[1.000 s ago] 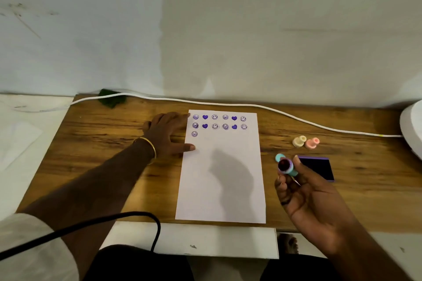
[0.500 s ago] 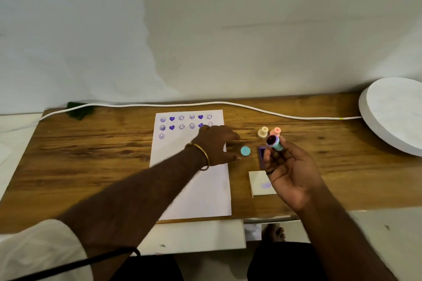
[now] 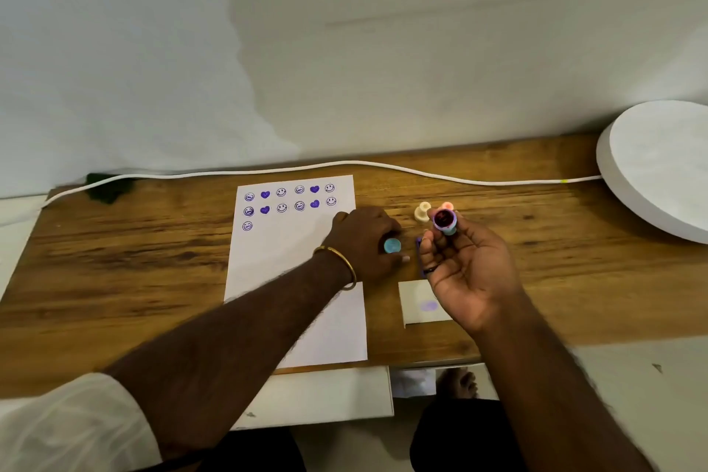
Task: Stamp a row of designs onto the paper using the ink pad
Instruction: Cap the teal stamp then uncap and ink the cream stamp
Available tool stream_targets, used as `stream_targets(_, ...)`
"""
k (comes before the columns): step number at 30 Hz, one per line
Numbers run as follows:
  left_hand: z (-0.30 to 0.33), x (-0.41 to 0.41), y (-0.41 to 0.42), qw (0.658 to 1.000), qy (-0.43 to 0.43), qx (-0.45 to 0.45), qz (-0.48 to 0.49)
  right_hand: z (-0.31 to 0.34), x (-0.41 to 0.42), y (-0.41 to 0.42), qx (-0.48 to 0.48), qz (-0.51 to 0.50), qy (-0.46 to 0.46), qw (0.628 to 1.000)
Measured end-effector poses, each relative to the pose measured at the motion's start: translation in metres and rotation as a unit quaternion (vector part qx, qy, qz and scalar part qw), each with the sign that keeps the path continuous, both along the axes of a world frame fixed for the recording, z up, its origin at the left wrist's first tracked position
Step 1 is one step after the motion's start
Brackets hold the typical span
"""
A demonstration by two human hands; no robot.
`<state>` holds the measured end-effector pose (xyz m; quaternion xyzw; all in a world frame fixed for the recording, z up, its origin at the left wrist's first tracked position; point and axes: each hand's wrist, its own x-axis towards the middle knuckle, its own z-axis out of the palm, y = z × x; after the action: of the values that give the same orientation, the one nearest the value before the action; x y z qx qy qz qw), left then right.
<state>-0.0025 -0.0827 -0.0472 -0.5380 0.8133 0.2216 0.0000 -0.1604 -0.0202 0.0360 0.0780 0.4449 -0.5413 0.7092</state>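
Note:
The white paper point(image 3: 291, 261) lies on the wooden table point(image 3: 134, 261), with two full rows of purple smileys and hearts and one smiley starting a third row. My right hand point(image 3: 467, 272) holds a teal stamp point(image 3: 445, 221) with its purple inked face turned up. My left hand point(image 3: 364, 241) reaches across the paper's right edge and pinches a round teal cap point(image 3: 392, 245). Only a purple sliver of the ink pad point(image 3: 420, 253) shows behind my right hand. Its white lid point(image 3: 419, 305) lies nearer the front edge.
A cream stamp point(image 3: 422, 211) and a pink stamp point(image 3: 447, 205) stand just beyond my right hand. A white cable point(image 3: 344, 164) runs along the back of the table. A large white disc point(image 3: 659, 169) sits at the far right, and a dark green object point(image 3: 109, 186) at the back left.
My left hand left the paper's left edge, crossed to its right side and took the teal cap. My right hand carried the stamp up over the ink pad. The view swung right.

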Motion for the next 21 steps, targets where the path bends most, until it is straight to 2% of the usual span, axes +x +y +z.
stream_targets(12, -0.002, 0.002, 0.007, 1.0, 0.005, -0.015, 0.022, -0.002, 0.007, -0.005, 0.009, 0.01, 0.002, 1.0)
stream_targets(17, -0.005, 0.017, 0.016, 0.997, 0.054, -0.044, 0.032, -0.008, 0.008, -0.005, 0.013, 0.021, 0.009, 1.0)
stream_targets(21, -0.011, 0.038, 0.02, 0.996, 0.049, -0.051, 0.05, -0.009, 0.013, -0.005, 0.011, 0.036, 0.023, 0.999)
